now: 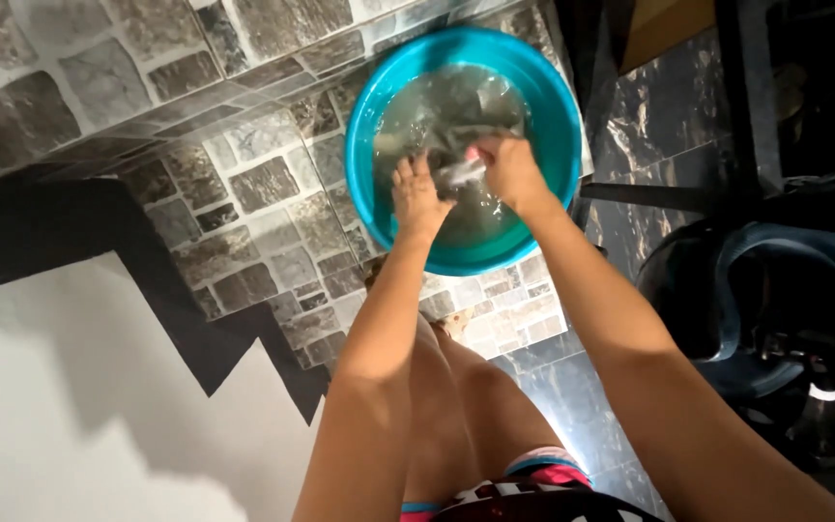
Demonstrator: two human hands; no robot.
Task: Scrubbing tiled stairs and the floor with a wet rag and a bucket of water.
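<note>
Fingers (416, 172) sink into murky water; the gripped cloth (456, 174) looks blurred, perhaps grey.

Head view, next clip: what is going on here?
A person bends over a round teal basin of cloudy water that sits on stone-patterned tiles. Both hands are down in the basin: the left hand and the right hand are closed on a wet greyish cloth between them, bunched at the water's surface. To the right, in shadow, stands a dark chair on a dark glossy floor.
</note>
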